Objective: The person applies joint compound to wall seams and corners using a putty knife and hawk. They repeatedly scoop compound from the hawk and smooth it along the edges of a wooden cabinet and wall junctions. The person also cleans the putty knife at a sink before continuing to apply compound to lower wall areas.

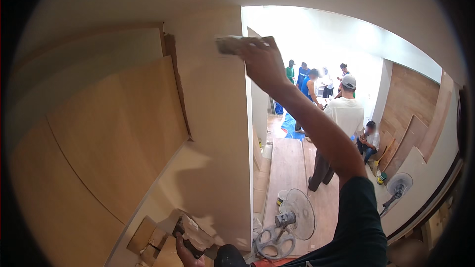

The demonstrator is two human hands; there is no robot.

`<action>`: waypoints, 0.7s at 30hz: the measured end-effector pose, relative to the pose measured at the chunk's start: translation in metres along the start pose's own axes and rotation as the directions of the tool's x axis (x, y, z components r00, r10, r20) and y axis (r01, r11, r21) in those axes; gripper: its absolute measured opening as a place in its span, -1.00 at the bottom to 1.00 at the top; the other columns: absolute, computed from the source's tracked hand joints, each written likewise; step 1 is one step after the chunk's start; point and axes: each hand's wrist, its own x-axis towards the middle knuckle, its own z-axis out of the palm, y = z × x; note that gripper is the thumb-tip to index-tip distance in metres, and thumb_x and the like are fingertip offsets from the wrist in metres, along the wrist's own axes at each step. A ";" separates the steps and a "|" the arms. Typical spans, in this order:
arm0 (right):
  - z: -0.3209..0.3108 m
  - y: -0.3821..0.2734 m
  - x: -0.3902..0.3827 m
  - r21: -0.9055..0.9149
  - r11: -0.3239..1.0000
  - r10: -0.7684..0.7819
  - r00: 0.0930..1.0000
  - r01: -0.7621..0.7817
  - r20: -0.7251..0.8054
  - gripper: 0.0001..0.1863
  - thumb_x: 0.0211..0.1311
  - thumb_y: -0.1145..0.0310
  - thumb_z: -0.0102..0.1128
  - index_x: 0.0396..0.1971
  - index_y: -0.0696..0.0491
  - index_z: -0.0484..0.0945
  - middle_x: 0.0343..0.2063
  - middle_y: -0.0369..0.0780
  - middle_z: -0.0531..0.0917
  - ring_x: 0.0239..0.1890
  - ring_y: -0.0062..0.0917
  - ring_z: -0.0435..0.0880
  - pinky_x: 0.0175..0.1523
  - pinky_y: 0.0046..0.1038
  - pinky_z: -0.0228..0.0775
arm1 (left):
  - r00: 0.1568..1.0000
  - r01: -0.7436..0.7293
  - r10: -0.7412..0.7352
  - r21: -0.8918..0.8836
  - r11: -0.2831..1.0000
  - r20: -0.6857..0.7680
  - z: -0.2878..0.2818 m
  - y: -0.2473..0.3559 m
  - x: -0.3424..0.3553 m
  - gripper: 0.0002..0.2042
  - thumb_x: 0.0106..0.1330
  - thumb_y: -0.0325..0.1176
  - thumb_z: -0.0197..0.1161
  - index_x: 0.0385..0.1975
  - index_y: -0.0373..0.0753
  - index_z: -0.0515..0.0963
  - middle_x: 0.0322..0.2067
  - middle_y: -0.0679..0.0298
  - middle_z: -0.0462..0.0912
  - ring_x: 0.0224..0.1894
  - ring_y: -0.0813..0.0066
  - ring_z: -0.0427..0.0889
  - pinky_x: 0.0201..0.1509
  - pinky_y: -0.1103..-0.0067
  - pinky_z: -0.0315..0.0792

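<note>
My right hand (pixel 260 62) is raised high, its arm stretched up from the lower right. The fingers close around a flat putty knife (pixel 229 45), blurred, its far end against or just in front of the pale wall column (pixel 210 94); I cannot tell if it touches. Low at the bottom, my left hand (pixel 187 254) grips a dark flat-bladed tool (pixel 178 226) that carries a mound of white putty (pixel 197 235). Part of that hand is cut off by the lower edge.
Wooden cabinet panels (pixel 114 138) flank the column at left. A standing fan (pixel 297 215) is at lower right, another fan (pixel 399 184) by the right wall. A person in a white shirt (pixel 345 113) stands beyond my arm; several others are farther back. Boards (pixel 413 138) lean right.
</note>
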 end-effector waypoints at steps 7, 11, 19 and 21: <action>-0.017 0.030 -0.029 0.218 0.947 0.297 0.898 -0.234 -0.325 -0.87 0.22 0.47 0.11 -0.23 0.08 0.46 -0.29 -0.22 0.70 -0.35 -0.29 0.67 -0.25 -0.33 0.47 | 0.993 0.046 -0.030 -0.135 0.990 0.114 0.014 0.004 -0.007 -0.48 0.40 0.02 0.02 0.21 -0.22 0.32 0.07 0.16 0.48 0.06 0.24 0.50 0.06 0.36 0.44; -0.049 -0.025 -0.088 0.340 0.822 0.513 0.853 -0.457 -0.095 -0.90 0.22 0.45 0.16 -0.27 0.09 0.50 -0.39 -0.19 0.68 -0.36 -0.33 0.68 -0.27 -0.40 0.46 | 0.936 0.116 -0.027 -0.233 0.966 0.352 0.024 -0.017 0.009 -0.54 0.39 -0.01 0.03 0.15 -0.17 0.36 0.03 0.24 0.53 0.04 0.25 0.54 0.11 0.30 0.45; -0.137 -0.231 -0.300 0.408 0.276 0.594 0.489 -0.870 0.639 -0.72 0.17 0.59 0.20 -0.11 0.06 0.47 -0.27 -0.09 0.69 -0.19 -0.26 0.72 -0.22 -0.36 0.52 | 0.911 0.319 -0.284 -0.073 0.945 0.298 0.059 -0.119 0.067 -0.61 0.38 -0.04 0.01 0.04 -0.15 0.45 -0.11 0.25 0.60 -0.08 0.34 0.62 0.01 0.38 0.53; -0.154 -0.239 -0.294 0.539 0.292 0.568 0.597 -0.790 0.567 -0.62 0.14 0.67 0.17 -0.01 0.11 0.51 -0.14 -0.04 0.66 -0.15 -0.27 0.71 -0.11 -0.40 0.53 | 0.891 0.423 -0.428 0.064 0.904 0.153 0.063 -0.134 0.065 -0.63 0.39 -0.08 -0.02 0.03 -0.17 0.45 -0.14 0.24 0.62 -0.15 0.36 0.65 -0.05 0.42 0.57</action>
